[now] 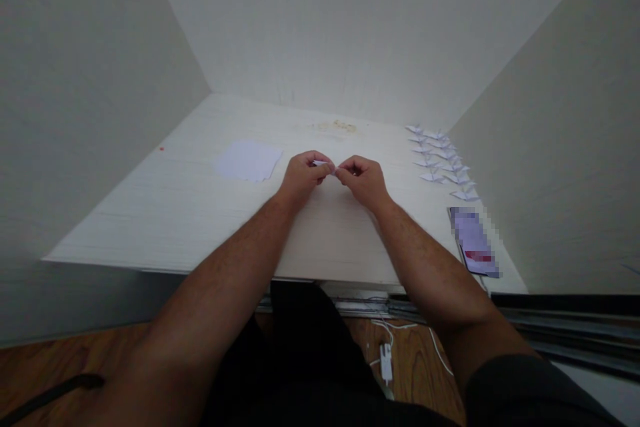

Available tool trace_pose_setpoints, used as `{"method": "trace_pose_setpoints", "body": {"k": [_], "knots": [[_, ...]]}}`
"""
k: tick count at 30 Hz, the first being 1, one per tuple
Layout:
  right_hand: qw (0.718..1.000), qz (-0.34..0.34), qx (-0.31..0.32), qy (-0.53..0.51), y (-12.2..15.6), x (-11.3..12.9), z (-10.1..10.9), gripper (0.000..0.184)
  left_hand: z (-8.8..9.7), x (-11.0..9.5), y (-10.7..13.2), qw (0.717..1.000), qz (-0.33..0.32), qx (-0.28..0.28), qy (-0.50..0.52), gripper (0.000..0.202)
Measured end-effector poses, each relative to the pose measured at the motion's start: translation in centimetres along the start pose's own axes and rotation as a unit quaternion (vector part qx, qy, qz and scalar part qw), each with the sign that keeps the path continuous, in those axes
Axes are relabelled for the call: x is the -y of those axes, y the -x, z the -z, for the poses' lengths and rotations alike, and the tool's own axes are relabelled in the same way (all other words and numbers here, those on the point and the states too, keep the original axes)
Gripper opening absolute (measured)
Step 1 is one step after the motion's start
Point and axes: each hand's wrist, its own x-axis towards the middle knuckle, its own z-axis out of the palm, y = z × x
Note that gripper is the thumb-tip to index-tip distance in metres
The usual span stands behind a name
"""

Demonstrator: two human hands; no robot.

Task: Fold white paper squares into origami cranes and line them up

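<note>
Both my hands meet at the middle of the white table (pixel 165 213). My left hand (pixel 304 175) and my right hand (pixel 363 179) each pinch an end of a small folded piece of white paper (pixel 325 165), fingers closed on it just above the tabletop. Most of the paper is hidden by my fingers. A loose stack of white paper sheets (pixel 249 161) lies to the left of my left hand.
Several small folded paper figures (pixel 443 157) lie in rows at the back right near the wall. A phone (pixel 473 240) lies at the right front edge. Walls close in the table on three sides. A white cable and charger (pixel 386 360) lie on the wooden floor below.
</note>
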Motion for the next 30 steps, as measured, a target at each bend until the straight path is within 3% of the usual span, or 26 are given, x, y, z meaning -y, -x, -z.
{"method": "trace_pose_setpoints", "body": {"k": [11,19,30], "knots": [[0.998,-0.027,-0.041,-0.037,0.2,0.4,-0.1,0.016,-0.3,-0.5,0.4,0.995,0.011,0.053,0.082,0.029],[0.995,-0.033,-0.031,-0.09,0.1,-0.3,-0.2,0.016,-0.1,-0.2,0.2,0.999,-0.005,0.038,0.006,0.021],[0.998,-0.027,-0.035,-0.033,0.0,-0.7,-0.4,0.017,-0.3,-0.9,0.6,0.999,0.006,0.028,-0.042,0.025]]}}
